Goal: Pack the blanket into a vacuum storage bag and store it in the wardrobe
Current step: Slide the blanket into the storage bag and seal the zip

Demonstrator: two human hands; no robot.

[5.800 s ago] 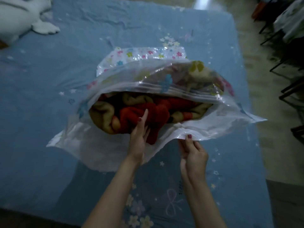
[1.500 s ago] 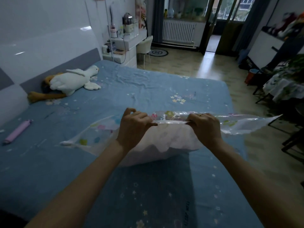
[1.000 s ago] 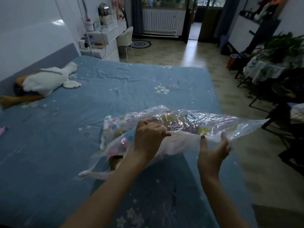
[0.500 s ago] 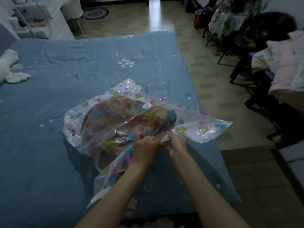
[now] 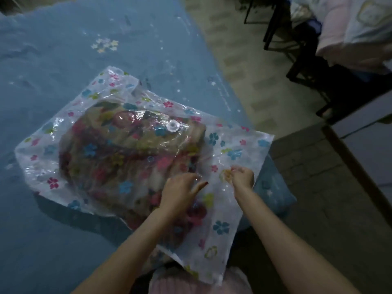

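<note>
Clear plastic printed with small flowers is lying under both hands; the left hand (image 5: 180,190) is resting on the vacuum storage bag (image 5: 220,228) with its grip loose and fingers spread, holding nothing, probably pressing the film down beside the bulge; the right hand (image 5: 241,177) is curling its fingers, seemingly pinching a fold of the film, though I cannot tell whether the grip is truly closed on it; the likely aim is to flatten the bag and push air out ahead of sealing. The blanket (image 5: 118,158), red and tan, is sitting inside the bag, filling the half toward the middle of the bed (image 5: 63,49); the round valve (image 5: 174,126) is facing up on top of it. The bag is lying at the bed's near right corner, its empty end hanging past the near edge toward the person. Half a second earlier both hands were bunched together on the bag's edge and the bag was rumpled and partly lifted; now it is lying spread flat, the hands apart; the mouth that stood open with the blanket showing several seconds back is no longer gaping.
</note>
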